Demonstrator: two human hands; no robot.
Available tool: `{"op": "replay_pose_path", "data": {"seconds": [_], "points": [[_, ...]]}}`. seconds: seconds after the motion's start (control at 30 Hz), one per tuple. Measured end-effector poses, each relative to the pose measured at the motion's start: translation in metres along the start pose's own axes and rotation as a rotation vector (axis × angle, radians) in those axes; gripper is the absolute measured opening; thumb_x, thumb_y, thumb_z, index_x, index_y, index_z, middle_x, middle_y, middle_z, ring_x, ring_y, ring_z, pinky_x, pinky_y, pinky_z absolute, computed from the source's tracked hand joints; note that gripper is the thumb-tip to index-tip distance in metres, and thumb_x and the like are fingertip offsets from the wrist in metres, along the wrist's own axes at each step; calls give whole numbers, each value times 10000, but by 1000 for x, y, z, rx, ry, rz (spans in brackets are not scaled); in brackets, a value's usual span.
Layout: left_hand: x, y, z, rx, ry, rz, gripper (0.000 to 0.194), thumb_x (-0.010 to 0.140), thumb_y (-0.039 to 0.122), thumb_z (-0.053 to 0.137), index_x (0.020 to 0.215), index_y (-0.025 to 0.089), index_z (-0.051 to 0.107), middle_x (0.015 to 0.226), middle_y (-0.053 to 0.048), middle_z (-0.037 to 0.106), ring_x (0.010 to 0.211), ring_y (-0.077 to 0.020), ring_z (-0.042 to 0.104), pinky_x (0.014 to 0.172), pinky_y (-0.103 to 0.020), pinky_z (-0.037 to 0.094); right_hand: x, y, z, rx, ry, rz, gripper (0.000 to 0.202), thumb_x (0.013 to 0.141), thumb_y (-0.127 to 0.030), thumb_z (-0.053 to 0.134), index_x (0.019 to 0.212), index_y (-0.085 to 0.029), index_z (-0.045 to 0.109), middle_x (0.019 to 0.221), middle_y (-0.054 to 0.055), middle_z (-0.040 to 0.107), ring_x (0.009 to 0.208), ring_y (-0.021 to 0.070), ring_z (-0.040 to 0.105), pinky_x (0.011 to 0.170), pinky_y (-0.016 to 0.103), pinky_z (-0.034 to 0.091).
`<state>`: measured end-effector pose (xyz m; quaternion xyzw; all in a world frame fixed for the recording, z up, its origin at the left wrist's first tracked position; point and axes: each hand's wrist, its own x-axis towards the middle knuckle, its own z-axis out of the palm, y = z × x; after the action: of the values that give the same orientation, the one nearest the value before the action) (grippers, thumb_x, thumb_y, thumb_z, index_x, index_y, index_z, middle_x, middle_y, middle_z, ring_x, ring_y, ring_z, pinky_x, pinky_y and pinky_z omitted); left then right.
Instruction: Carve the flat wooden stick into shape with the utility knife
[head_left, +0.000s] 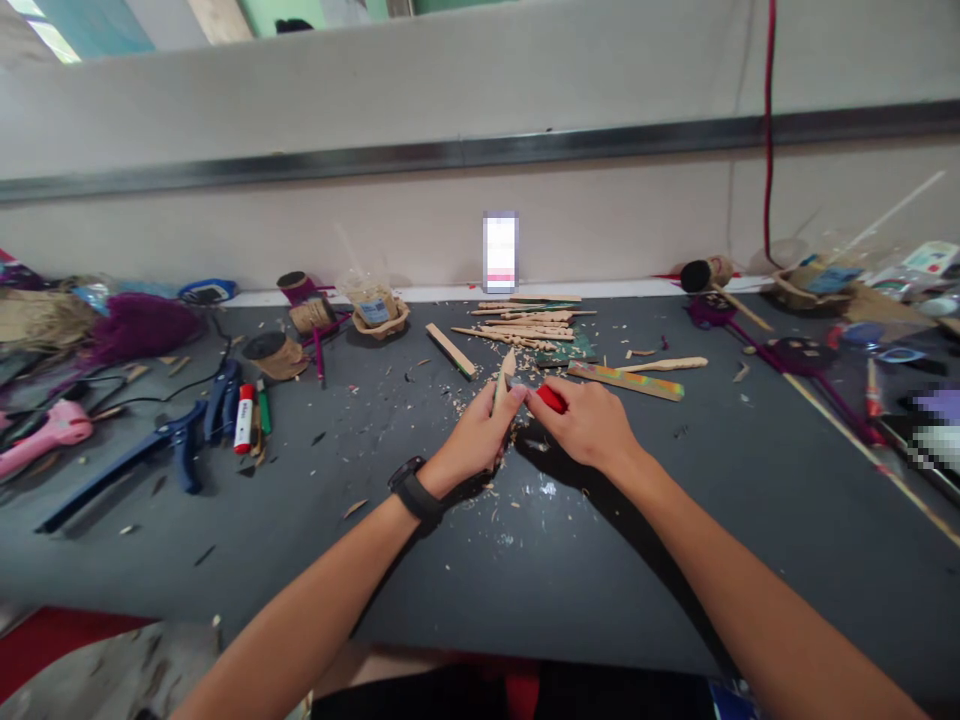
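Note:
My left hand (486, 425) is closed around a pale bamboo strip (508, 370), whose pointed end sticks up past the fingers. A red-handled knife (552, 399) is in my right hand (589, 420), its fingers wrapped round the handle. Little of the blade shows; it seems to lie against the strip beside my left thumb. Both hands meet just above the dark table (480, 570), over scattered shavings. Just beyond them lie several carved, notched sticks (529, 328) in a loose pile. A flat bamboo piece (450, 350) lies to their left.
A patterned ruler-like strip (626, 381) and a pale stick (667, 364) lie to the right. At left are blue cutters (172, 435), a red-and-white marker (244, 418) and a pink glue gun (49, 437). A phone (501, 250) leans on the wall, near a small bowl (380, 318).

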<state>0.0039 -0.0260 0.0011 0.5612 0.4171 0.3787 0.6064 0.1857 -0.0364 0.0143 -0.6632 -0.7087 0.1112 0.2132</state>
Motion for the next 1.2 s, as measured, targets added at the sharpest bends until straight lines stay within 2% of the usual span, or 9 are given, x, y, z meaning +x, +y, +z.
{"op": "replay_pose_path", "data": {"seconds": [0.27, 0.47, 0.6, 0.7, 0.8, 0.9, 0.97, 1.07, 1.2], "points": [[-1, 1, 5, 7, -65, -30, 434, 924, 626, 741, 966, 222, 589, 508, 89, 495, 340, -70, 434, 356, -191, 365, 1, 0, 4, -99, 85, 51, 522, 991, -717, 519, 787, -266, 685, 697, 65, 681, 613, 218, 555, 596, 328, 219], [-2, 4, 13, -107, -58, -183, 498, 958, 639, 681, 778, 242, 439, 508, 115, 356, 356, -48, 322, 377, -196, 435, 7, 11, -1, -6, 246, 153, 692, 993, -839, 389, 700, -254, 613, 681, 81, 649, 605, 216, 511, 604, 341, 221], [0, 9, 8, -348, -85, -292, 452, 1026, 653, 531, 868, 231, 506, 572, 95, 412, 356, -61, 340, 339, -197, 370, 7, 13, -1, 154, 142, 77, 688, 973, -849, 431, 642, -254, 528, 643, 46, 591, 607, 199, 461, 601, 337, 250], [3, 14, 2, -537, -42, -349, 362, 1075, 520, 472, 928, 204, 569, 624, 63, 480, 404, -82, 436, 370, -210, 399, 6, 10, 3, 372, 35, 32, 679, 955, -852, 470, 643, -249, 483, 619, 6, 524, 608, 177, 427, 606, 330, 274], [6, 18, -2, -679, 88, -278, 223, 1076, 316, 497, 933, 171, 589, 758, -8, 635, 602, -113, 631, 604, -250, 573, 5, 7, 7, 636, -18, 15, 611, 897, -835, 606, 742, -247, 543, 659, -28, 502, 632, 163, 420, 613, 316, 310], [9, 21, -3, -765, 178, -135, 59, 1026, 191, 583, 971, 170, 585, 971, -76, 751, 853, -152, 728, 864, -307, 608, 4, 5, 10, 762, -185, -18, 535, 860, -761, 717, 830, -233, 639, 709, -31, 539, 656, 160, 430, 622, 312, 328], [10, 22, -4, -776, 204, -53, 81, 986, 174, 659, 1021, 181, 586, 1111, -95, 773, 993, -170, 740, 933, -320, 597, 4, 6, 11, 785, -266, -38, 499, 879, -710, 720, 812, -219, 666, 722, -23, 566, 662, 156, 436, 635, 317, 341], [9, 24, -4, -770, 190, 6, 213, 943, 191, 731, 1102, 210, 590, 1289, -98, 755, 1180, -202, 721, 982, -341, 596, 6, 9, 10, 801, -246, -31, 451, 895, -656, 721, 826, -211, 689, 740, -16, 597, 666, 152, 453, 653, 322, 374], [7, 24, -3, -755, 162, 34, 242, 935, 199, 748, 1127, 230, 604, 1362, -91, 734, 1294, -234, 688, 1001, -359, 597, 8, 10, 10, 844, -292, -41, 399, 876, -613, 750, 872, -221, 676, 798, 4, 638, 696, 163, 512, 639, 317, 418]]}}
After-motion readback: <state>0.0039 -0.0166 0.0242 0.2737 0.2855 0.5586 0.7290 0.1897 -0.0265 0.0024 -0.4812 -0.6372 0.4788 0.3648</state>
